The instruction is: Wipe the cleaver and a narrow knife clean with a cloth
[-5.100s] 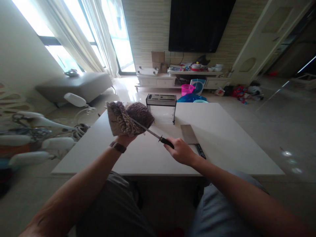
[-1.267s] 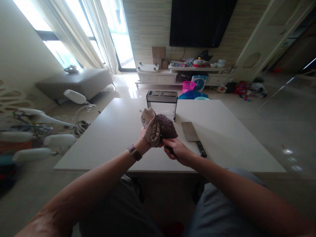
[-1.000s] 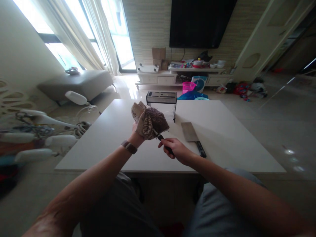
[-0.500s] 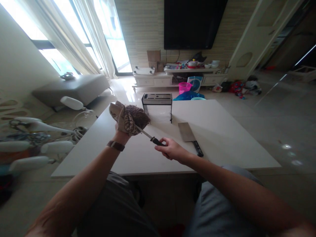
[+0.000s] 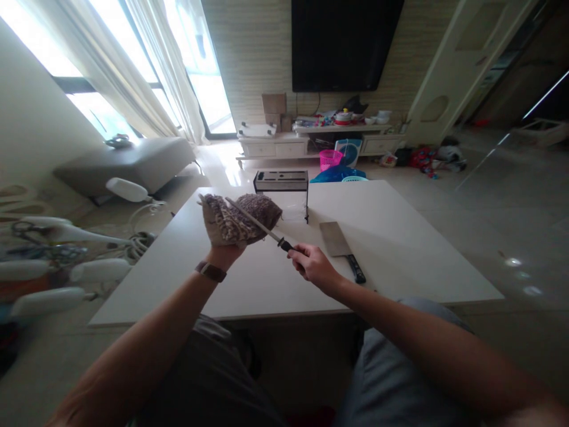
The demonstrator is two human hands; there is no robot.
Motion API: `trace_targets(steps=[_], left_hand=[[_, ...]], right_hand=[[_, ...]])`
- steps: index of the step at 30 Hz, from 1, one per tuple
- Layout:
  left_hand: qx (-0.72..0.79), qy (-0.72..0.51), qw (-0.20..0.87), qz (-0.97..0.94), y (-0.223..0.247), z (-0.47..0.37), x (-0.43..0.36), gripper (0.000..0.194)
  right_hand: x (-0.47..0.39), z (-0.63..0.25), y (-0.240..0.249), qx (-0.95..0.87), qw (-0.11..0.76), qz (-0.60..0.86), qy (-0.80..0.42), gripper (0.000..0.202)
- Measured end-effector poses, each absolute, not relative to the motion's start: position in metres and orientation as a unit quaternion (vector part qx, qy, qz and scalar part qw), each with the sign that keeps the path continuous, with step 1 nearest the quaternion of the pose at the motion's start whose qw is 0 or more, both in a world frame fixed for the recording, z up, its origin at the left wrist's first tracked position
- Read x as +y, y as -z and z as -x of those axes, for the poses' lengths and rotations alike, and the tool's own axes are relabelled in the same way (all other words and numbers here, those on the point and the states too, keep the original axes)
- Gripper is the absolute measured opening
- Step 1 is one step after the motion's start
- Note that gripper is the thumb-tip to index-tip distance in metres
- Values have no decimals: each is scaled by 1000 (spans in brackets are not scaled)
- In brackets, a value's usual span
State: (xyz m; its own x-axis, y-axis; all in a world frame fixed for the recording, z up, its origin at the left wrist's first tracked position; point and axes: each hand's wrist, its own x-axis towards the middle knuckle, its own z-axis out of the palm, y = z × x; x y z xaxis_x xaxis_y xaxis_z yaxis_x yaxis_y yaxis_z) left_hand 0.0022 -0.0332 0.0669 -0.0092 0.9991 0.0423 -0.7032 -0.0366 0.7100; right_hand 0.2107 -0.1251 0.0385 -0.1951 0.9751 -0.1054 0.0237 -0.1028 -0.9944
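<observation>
My left hand [image 5: 226, 256] holds a fuzzy brown-grey cloth [image 5: 255, 214] above the white table. The cloth drapes over the palm and hides most of the fingers. In my right hand [image 5: 313, 268] is a honing steel [image 5: 285, 244], gripped by its black handle. Its thin metal rod points up and left and lies across the top of the cloth. To the right of that hand, a cleaver [image 5: 335, 239] rests flat on the table, its black handle toward me. Behind the cloth stands a knife block [image 5: 281, 179] with a dark slotted top and a clear front.
The white table [image 5: 413, 261] spans the space before me. Beyond it are a pink basket [image 5: 330, 159], a blue plastic bag [image 5: 340, 173] and a low TV cabinet [image 5: 288, 147]. A white multi-armed lamp [image 5: 102, 270] lies near the table's left edge.
The cloth was folded around the rod; now it is spread more open, with the rod lying exposed on top. My right hand has shifted slightly right.
</observation>
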Motion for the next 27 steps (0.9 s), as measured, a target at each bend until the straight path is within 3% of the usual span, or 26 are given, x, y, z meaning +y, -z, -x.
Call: trace_targets(steps=[12, 27], left_hand=[[315, -477, 757, -315, -27, -42, -58, 19], [303, -564, 681, -356, -30, -34, -43, 31]], right_hand=[[-120, -209, -32, -466, 449, 494, -580, 38], [-119, -210, -33, -543, 433, 484, -533, 35]])
